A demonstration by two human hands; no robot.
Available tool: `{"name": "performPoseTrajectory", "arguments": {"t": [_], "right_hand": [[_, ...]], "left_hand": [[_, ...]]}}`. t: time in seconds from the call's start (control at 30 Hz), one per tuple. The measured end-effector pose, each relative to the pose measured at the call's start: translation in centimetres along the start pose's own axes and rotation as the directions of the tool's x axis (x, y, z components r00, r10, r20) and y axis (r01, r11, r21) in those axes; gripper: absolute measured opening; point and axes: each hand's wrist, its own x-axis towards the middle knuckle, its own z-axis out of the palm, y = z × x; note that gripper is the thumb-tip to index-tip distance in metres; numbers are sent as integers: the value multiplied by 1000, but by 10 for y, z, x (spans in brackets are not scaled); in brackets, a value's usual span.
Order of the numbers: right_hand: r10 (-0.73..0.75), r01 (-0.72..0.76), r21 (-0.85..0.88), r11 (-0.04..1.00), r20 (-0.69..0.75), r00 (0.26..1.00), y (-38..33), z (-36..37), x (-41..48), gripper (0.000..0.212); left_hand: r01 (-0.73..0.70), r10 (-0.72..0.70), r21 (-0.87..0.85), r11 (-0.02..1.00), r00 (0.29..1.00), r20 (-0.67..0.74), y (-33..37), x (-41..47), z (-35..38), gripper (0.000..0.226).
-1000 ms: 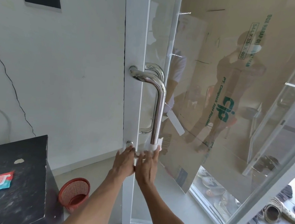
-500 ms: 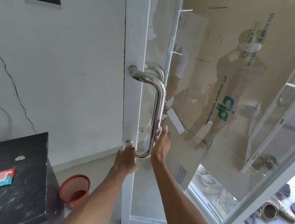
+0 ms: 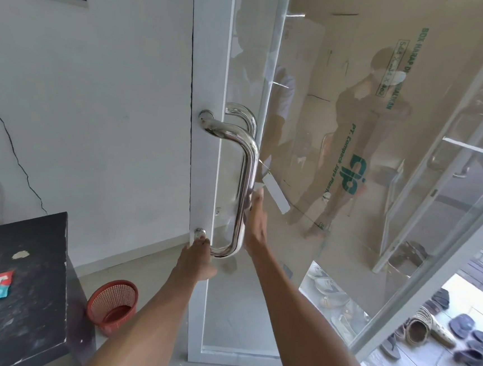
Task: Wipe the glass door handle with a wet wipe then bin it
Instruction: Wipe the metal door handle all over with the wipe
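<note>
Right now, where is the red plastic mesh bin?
In the head view, the red plastic mesh bin stands on the floor at lower left, between the black table and the white door frame, below the left forearm.

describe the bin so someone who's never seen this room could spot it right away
Start at the white frame of the glass door and drop to the floor on its left. There, between the frame and the black table, stands the bin, a small round basket. It is the only red thing on the floor, with mesh walls.
</note>
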Motion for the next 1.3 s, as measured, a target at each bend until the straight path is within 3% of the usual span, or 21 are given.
{"name": "performPoseTrajectory", "arguments": {"t": [0.13, 0.3, 0.47, 0.6, 0.73, 0.87, 0.97, 1.1, 1.23, 1.3], "right_hand": [[-77, 79, 59, 995, -29, 997, -32, 3, 6, 69], [77, -87, -98, 991, -101, 992, 23, 1, -9, 70], [172, -186, -116, 976, -121, 978, 49, -2, -28, 58], [-111, 81, -193, 978, -151, 982, 28, 6, -36, 59], [-439, 394, -251, 884, -157, 885, -19, 18, -24, 63], [-612, 540, -368, 757, -111, 783, -35, 16, -25, 50], [-607, 509, -421, 751, -134, 783, 2, 7, -28, 48], [-458, 340, -487, 805, -145, 877, 58, -8, -35, 46], [-333, 206, -449, 869, -223, 916, 47, -11, -25, 34], [-373, 217, -483, 848, -253, 893, 26, -7, -19, 37]], "left_hand": [[15, -15, -10, 1000, 1000, 20, 3, -1, -2, 75], [7, -7, -16, 1000, 999, 40, -1, 0, -4, 74], [-7, 9, -24, 1000, 999, 50, -6, 0, -6, 83], [8, -3, -53, 999, 996, 89, -4, -6, -11, 83], [8, -3, -35, 999, 993, 115, -2, -8, -15, 83], [31, -27, -24, 999, 991, 132, 1, -10, -16, 83], [22, -20, -19, 1000, 993, 119, 3, -12, -17, 83], [32, -29, -22, 999, 992, 124, 7, -9, -25, 78], [35, -38, 24, 999, 990, 136, 6, -2, -32, 69], [45, -52, 51, 998, 989, 135, 4, -1, -33, 67]]}}
